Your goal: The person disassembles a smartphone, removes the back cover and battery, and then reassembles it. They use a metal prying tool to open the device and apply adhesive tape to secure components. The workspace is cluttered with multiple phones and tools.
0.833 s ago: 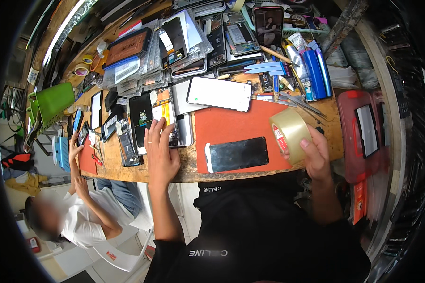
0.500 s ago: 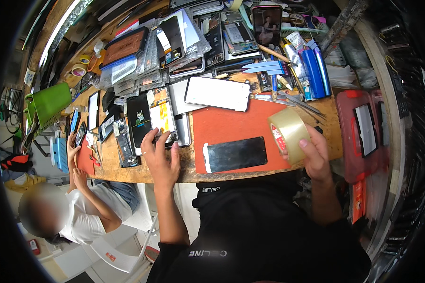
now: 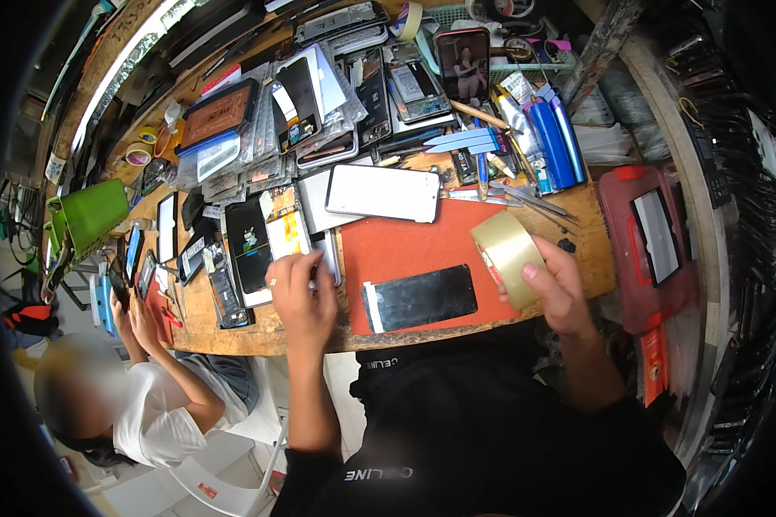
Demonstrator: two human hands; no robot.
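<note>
My right hand grips a wide roll of clear yellowish packing tape by its side, above the right part of an orange-red work mat. On the mat lies a dark phone screen with a white strip along its left end. My left hand is at the mat's left edge, fingers bent but apart, with nothing visible in it. It hovers over the near end of an opened phone with yellow strips inside; whether it touches this cannot be told. A phone with a lit white screen lies at the mat's far edge.
Stacked phone parts in plastic sleeves cover the back. Tweezers, blue tools and a blue cylinder lie at the back right. A red case stands beyond the right edge. Another person sits at left.
The whole view has shifted slightly. My right hand has tilted the tape roll a little. My left hand's fingers have curled and drawn back slightly. The other person's hands now hold a dark object.
</note>
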